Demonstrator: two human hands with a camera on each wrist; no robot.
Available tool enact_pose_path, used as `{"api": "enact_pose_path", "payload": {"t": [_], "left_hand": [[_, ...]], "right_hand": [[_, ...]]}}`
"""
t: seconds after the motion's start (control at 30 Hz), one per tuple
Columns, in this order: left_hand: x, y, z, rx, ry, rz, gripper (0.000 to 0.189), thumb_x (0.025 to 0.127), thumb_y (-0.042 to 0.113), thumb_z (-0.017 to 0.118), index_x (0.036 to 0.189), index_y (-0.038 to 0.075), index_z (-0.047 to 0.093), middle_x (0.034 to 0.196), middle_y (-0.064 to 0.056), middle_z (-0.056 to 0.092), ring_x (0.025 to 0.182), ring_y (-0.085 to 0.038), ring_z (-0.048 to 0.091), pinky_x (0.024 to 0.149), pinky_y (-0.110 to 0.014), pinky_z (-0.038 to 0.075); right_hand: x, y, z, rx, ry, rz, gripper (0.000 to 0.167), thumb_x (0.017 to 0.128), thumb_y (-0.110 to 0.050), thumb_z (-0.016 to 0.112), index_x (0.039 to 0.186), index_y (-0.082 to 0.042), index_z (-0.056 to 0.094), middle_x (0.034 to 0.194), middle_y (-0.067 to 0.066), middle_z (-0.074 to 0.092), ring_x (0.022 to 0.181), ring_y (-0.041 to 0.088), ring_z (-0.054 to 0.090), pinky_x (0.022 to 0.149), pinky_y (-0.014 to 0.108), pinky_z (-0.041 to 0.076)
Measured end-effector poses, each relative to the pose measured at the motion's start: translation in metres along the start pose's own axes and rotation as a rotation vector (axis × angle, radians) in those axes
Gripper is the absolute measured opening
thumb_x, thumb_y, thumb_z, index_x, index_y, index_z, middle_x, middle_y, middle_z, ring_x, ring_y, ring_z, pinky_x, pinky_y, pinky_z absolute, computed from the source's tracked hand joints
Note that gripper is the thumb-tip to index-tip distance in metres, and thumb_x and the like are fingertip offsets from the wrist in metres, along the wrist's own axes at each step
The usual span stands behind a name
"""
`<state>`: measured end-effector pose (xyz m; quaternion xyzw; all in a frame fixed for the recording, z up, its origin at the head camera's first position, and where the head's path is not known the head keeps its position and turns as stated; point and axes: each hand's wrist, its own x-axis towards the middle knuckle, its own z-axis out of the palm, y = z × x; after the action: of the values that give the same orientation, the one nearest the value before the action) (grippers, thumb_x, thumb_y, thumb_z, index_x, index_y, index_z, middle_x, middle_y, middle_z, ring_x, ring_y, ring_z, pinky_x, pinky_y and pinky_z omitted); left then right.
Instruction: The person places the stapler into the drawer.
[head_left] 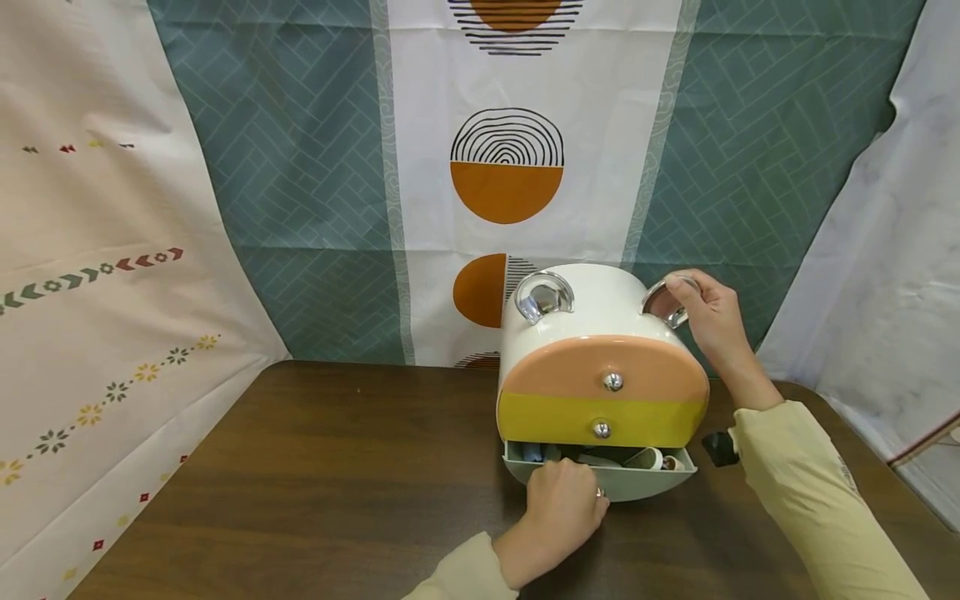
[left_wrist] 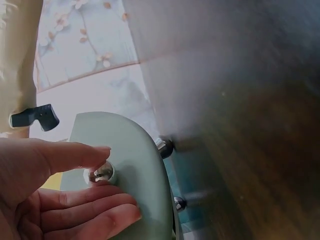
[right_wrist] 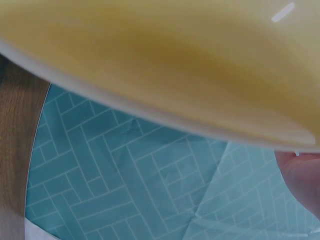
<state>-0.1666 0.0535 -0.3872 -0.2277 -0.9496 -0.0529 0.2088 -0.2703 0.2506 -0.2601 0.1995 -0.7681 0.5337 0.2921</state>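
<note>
A rounded white drawer box (head_left: pixel 600 292) with silver ear-shaped pieces on top stands on the table. Its orange drawer (head_left: pixel 555 375) and yellow drawer (head_left: pixel 547 419) are closed. Below them the pale green drawer (head_left: pixel 630 485) is pulled partway out, with several small items inside. My left hand (head_left: pixel 558 507) is at that drawer's front, pinching its metal knob (left_wrist: pixel 104 171) between thumb and fingers. My right hand (head_left: pixel 712 317) grips the right silver ear (head_left: pixel 660 302), thumb over its rim. In the right wrist view the box's glossy side hides most of that hand.
The left silver ear (head_left: pixel 543 296) is untouched. Brown table surface (head_left: pixel 315 467) extends to the left. A patterned curtain (head_left: pixel 300 167) hangs behind, with pale cloths on both sides. A black strap piece (head_left: pixel 720 448) sits at the right wrist. Small round feet (left_wrist: pixel 164 147) show under the box.
</note>
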Motion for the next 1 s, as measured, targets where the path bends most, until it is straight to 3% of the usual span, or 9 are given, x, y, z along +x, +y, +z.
{"api": "enact_pose_path", "payload": {"t": [0.2, 0.47, 0.6, 0.73, 0.83, 0.9, 1.0], "left_hand": [[0.001, -0.001, 0.001, -0.028, -0.014, -0.005, 0.05, 0.069, 0.039, 0.071, 0.039, 0.02, 0.036, 0.043, 0.006, 0.042, 0.039, -0.013, 0.045, 0.032, -0.026, 0.026], [0.002, -0.002, 0.003, -0.058, 0.021, 0.025, 0.053, 0.064, 0.03, 0.069, 0.041, 0.019, 0.024, 0.043, 0.009, 0.014, 0.037, -0.007, 0.023, 0.03, -0.022, 0.016], [0.0, -0.003, -0.001, -0.047, -0.004, 0.021, 0.053, 0.068, 0.036, 0.07, 0.039, 0.02, 0.029, 0.04, 0.009, 0.025, 0.036, -0.009, 0.033, 0.031, -0.024, 0.019], [-0.001, -0.003, -0.009, -0.048, 0.054, 0.04, 0.054, 0.073, 0.042, 0.069, 0.039, 0.019, 0.033, 0.039, 0.008, 0.032, 0.035, -0.011, 0.037, 0.031, -0.024, 0.02], [0.002, -0.003, -0.015, -0.103, 0.166, 0.111, 0.047, 0.076, 0.037, 0.069, 0.043, 0.02, 0.039, 0.04, 0.009, 0.033, 0.035, -0.007, 0.034, 0.032, -0.02, 0.019], [0.005, -0.001, -0.016, -0.168, 0.23, 0.185, 0.032, 0.077, 0.03, 0.069, 0.051, 0.021, 0.054, 0.045, 0.012, 0.045, 0.039, -0.002, 0.04, 0.035, -0.015, 0.024], [0.01, 0.004, -0.014, -0.254, 0.267, 0.281, 0.002, 0.077, 0.021, 0.069, 0.076, 0.02, 0.07, 0.067, 0.014, 0.064, 0.054, 0.003, 0.054, 0.044, -0.01, 0.035]], "right_hand": [[0.0, 0.003, 0.001, 0.002, 0.001, 0.005, 0.017, 0.095, -0.018, 0.048, 0.088, -0.02, 0.064, 0.066, -0.016, 0.061, 0.067, 0.004, 0.055, 0.062, 0.016, 0.043], [-0.001, 0.003, 0.0, -0.005, 0.0, 0.011, 0.017, 0.094, -0.02, 0.049, 0.088, -0.02, 0.064, 0.067, -0.016, 0.061, 0.068, 0.004, 0.055, 0.063, 0.017, 0.042], [-0.001, 0.004, 0.0, -0.016, 0.003, 0.015, 0.016, 0.094, -0.019, 0.049, 0.088, -0.023, 0.063, 0.066, -0.017, 0.06, 0.069, 0.003, 0.055, 0.062, 0.016, 0.042], [-0.001, 0.003, 0.0, -0.002, 0.004, 0.001, 0.016, 0.094, -0.018, 0.049, 0.088, -0.021, 0.064, 0.066, -0.016, 0.061, 0.069, 0.004, 0.055, 0.062, 0.017, 0.042], [0.0, 0.002, 0.0, 0.004, 0.006, -0.007, 0.016, 0.094, -0.018, 0.049, 0.088, -0.019, 0.064, 0.066, -0.016, 0.061, 0.069, 0.004, 0.055, 0.063, 0.017, 0.042], [0.0, 0.002, 0.0, 0.009, 0.007, -0.005, 0.016, 0.094, -0.017, 0.049, 0.088, -0.02, 0.064, 0.066, -0.016, 0.06, 0.069, 0.004, 0.055, 0.063, 0.017, 0.042], [0.0, 0.003, -0.001, 0.005, 0.005, 0.006, 0.016, 0.094, -0.018, 0.049, 0.088, -0.022, 0.063, 0.066, -0.016, 0.06, 0.07, 0.003, 0.055, 0.063, 0.017, 0.042]]}}
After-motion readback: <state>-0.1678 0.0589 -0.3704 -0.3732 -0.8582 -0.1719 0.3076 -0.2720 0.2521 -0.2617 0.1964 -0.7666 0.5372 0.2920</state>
